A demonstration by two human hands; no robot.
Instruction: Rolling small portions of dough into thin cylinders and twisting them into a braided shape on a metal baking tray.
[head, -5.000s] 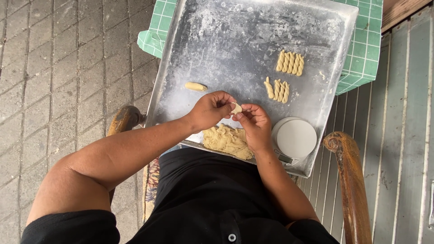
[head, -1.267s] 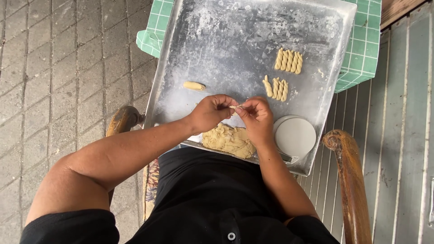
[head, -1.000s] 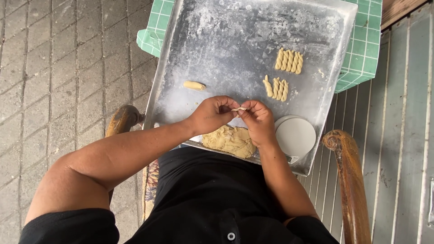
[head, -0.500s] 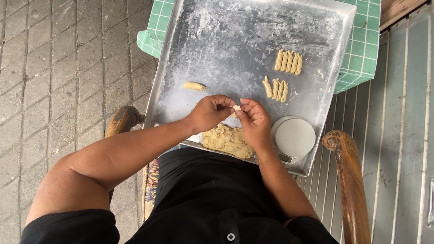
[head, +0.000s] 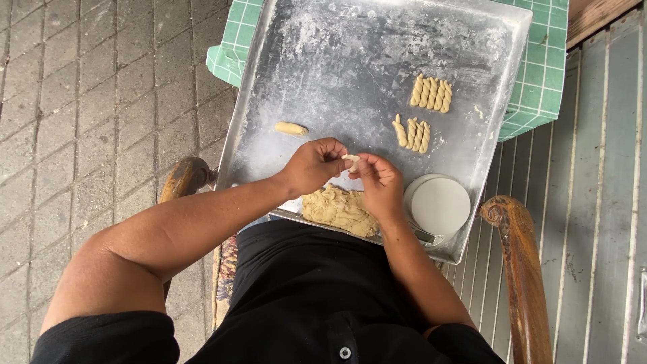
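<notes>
Floured metal tray (head: 323, 61) resting across the lap, on a green checked cloth (head: 539, 74). Finished: two groups of twisted dough pieces, one far right (head: 431, 93), one just nearer (head: 412, 133); a single plain roll (head: 290, 128) lies apart at left. In hand: small dough piece (head: 351, 160), pinched between fingertips of left hand (head: 312, 165) and right hand (head: 379, 185), above the tray's near middle. Remaining: a sizeable lump of dough (head: 339, 210) at the near edge, so most shaping appears undone. Nearby: round white kitchen scale (head: 439, 205) at near right corner; wooden chair arms (head: 519, 269). Most of the tray bare.
</notes>
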